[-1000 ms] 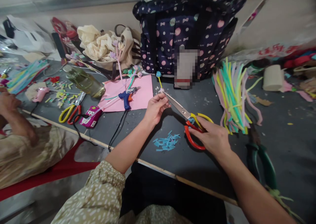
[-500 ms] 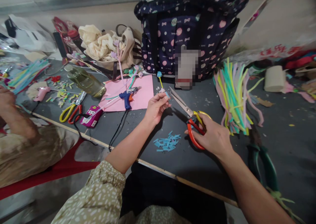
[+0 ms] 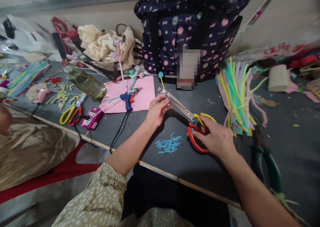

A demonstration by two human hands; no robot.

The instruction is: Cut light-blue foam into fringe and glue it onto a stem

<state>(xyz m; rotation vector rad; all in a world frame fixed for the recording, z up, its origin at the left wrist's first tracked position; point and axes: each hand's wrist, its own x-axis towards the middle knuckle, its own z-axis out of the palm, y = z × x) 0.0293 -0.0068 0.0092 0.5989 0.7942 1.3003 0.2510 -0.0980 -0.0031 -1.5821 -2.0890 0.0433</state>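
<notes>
Blue, barely visible: noted strip (image 3: pixel 169 95) pinched in left hand (image 3: pixel 158 110) at dial centre, mostly hidden. Found scissors (image 3: pixel 189 114) gripped in right hand (image 3: pixel 218 137) at 4 o'clock; cannot tell blade gap at tips. Logged blue clippings (image 3: pixel 169 143) at 5 o'clock, unidentifiable pixelated object (image 3: pixel 189 66) at 1 o'clock.

The blue bit (image 3: pixel 169 95) in the left grip (image 3: pixel 158 109) is too small to make out. The right grip (image 3: pixel 219 135) hides part of the scissors (image 3: pixel 189 115). Beyond both grips, a pixelated patch (image 3: pixel 190 65) covers some of the bag (image 3: pixel 171 36); far left of the left grip, the edge crops a person's arm (image 3: pixel 3 120).
</notes>
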